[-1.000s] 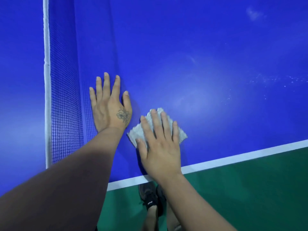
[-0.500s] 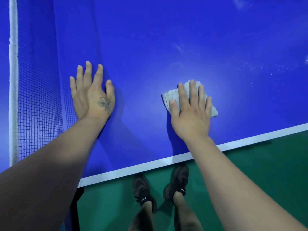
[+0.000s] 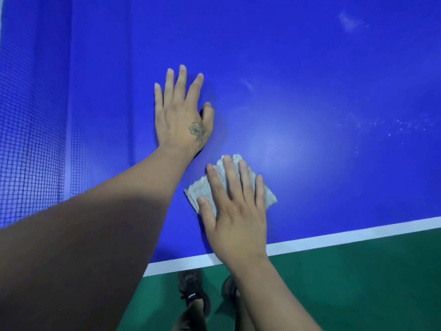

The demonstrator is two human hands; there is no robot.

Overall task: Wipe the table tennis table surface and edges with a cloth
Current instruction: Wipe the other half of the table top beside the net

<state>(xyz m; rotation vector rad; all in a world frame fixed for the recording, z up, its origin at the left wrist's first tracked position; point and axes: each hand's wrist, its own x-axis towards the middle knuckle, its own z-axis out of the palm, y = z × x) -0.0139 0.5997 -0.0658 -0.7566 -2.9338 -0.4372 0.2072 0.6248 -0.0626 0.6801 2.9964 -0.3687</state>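
Blue desk [image 3: 310,91] carries one folded cloth [image 3: 268,197] near its white edge. Right hand [image 3: 235,218] presses flat on the cloth, fingers straight. Left hand [image 3: 181,113] rests flat, empty, just beside.

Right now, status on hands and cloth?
Left hand flat on the table. Right hand pressing the cloth near the white edge line. Nothing in the way.

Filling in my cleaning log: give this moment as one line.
right hand flat on grey woven cloth | left hand flat on blue table tennis table | dust specks at right | net at left
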